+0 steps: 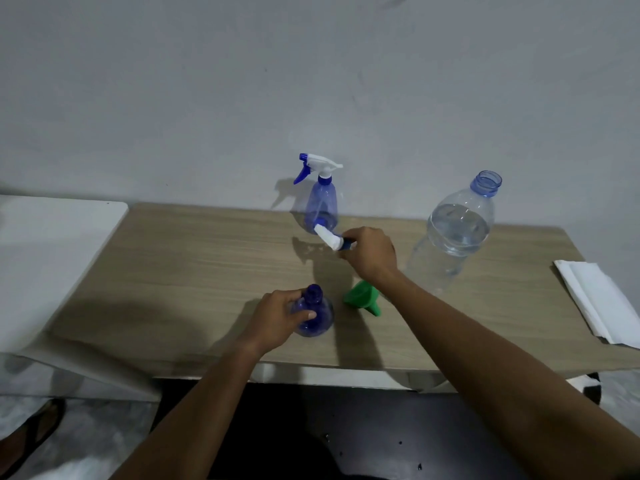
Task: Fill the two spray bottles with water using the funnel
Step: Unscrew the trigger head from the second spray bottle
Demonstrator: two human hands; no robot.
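The left hand (280,315) clamps the near open bottle (313,315); the right hand (372,252) grips its removed spray head (330,237). Reaching back, that arm could knock the funnel (362,297) beneath it.

The surface (194,258) is pale tan with a fine wood grain. Both spray bottles, the far one (322,206) and the near one (313,318), are see-through blue. The far bottle's head (320,162) is white with a deep blue trigger and collar; the loose head (330,237) is white and blue as well. The funnel (362,297) is bright green. The water bottle (457,226) is clear with a bluish neck. The tissues (599,299) are white, the wall (311,81) plain grey.
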